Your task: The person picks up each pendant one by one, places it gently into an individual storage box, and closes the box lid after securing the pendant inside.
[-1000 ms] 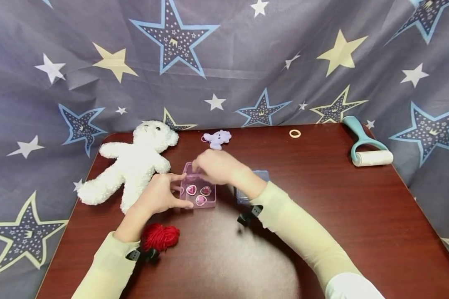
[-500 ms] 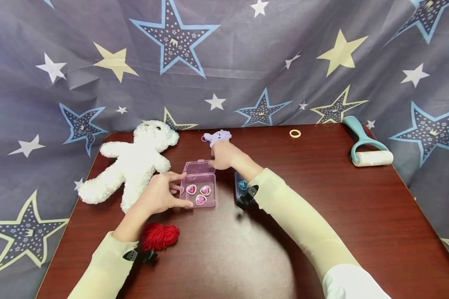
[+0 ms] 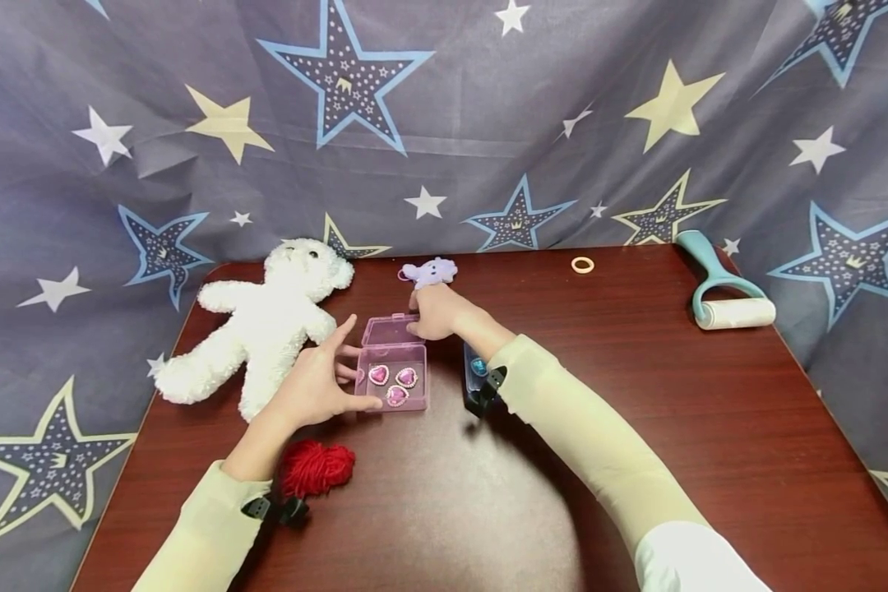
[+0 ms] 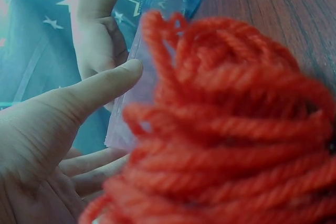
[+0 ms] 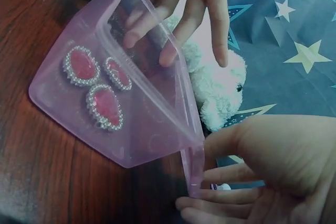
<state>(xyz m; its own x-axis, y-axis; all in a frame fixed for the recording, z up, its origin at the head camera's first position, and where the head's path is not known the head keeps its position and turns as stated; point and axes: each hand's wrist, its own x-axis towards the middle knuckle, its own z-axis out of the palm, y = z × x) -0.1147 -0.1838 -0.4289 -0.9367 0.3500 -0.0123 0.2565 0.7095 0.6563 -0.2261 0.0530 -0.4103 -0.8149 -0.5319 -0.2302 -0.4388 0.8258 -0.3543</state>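
Pink box point(image 3: 392, 374): light, stiff, slick plastic, likely. Left hand point(image 3: 318, 386) steadies its near-left side, fingers relaxed. Right hand point(image 3: 437, 312) pinches the raised lid point(image 5: 157, 66) at its far edge.

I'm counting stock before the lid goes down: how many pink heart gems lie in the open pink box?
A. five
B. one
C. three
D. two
C: the pink box holds three pink heart gems on its floor, seen in both the head and right wrist views.
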